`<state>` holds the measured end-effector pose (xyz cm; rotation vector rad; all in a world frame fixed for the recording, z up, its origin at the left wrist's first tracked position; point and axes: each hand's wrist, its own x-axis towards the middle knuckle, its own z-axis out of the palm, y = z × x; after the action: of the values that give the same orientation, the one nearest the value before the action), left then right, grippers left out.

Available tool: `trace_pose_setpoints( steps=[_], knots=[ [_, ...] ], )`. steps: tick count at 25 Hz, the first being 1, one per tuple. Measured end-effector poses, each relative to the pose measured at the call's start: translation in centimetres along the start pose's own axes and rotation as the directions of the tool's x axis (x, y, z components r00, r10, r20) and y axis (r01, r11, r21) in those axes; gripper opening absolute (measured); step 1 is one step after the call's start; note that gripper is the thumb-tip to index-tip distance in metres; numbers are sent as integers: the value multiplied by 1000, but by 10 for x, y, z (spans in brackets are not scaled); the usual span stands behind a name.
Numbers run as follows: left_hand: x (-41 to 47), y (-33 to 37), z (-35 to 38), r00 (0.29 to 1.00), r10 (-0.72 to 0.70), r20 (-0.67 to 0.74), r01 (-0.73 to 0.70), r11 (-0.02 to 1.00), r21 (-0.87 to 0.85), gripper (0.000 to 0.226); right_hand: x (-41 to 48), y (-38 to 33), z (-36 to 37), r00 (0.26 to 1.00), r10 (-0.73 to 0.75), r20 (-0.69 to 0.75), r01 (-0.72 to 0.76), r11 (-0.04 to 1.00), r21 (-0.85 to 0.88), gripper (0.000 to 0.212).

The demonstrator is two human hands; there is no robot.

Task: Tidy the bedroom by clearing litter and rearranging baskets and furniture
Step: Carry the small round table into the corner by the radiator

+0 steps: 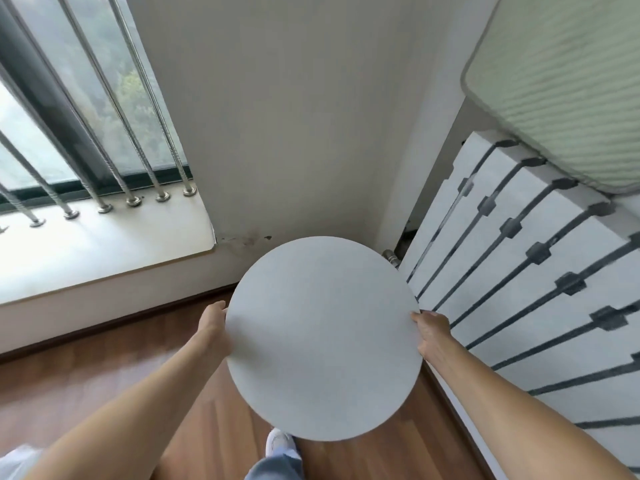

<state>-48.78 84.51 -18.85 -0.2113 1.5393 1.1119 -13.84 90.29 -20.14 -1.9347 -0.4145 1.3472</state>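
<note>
**Both hands on a round white tabletop in the room's corner**

A round white tabletop fills the middle of the view, its surface bare. The left hand clasps its left rim and the right hand clasps the right rim, each grip closed over the edge with bare forearms reaching in from below. Beneath lies a wooden floor, where a white shoe and a denim trouser leg show under the near rim. To the left are a pale windowsill and metal window bars. To the right stands a white bed frame with dark straps, carrying a pale green mattress.
</note>
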Motion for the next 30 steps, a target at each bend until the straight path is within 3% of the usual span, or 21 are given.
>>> trace_pose_setpoints(
  steps=[4, 7, 15, 18, 21, 30],
  knots=[
    [43, 57, 40, 1000, -9, 20, 8, 999, 39, 32, 31, -30, 43, 997, 28, -71, -29, 999, -13, 22],
    [79, 90, 72, 1000, 6, 8, -7, 996, 84, 34, 62, -50, 71, 994, 71, -77, -70, 997, 17, 8],
    [167, 143, 171, 999, -28, -28, 32, 990, 139, 38, 163, -104, 127, 988, 128, -88, -127, 992, 17, 7],
    [201, 154, 206, 997, -66, -49, 71, 993, 98, 36, 205, -121, 142, 981, 168, -98, -171, 985, -21, 19],
    [246, 162, 245, 997, -53, -60, 57, 996, 75, 38, 252, -135, 160, 975, 210, -72, -212, 977, -11, 6],
    [367, 156, 329, 995, -62, -71, 69, 994, 87, 37, 382, -135, 201, 971, 224, -86, -223, 975, 20, 18]
  ],
)
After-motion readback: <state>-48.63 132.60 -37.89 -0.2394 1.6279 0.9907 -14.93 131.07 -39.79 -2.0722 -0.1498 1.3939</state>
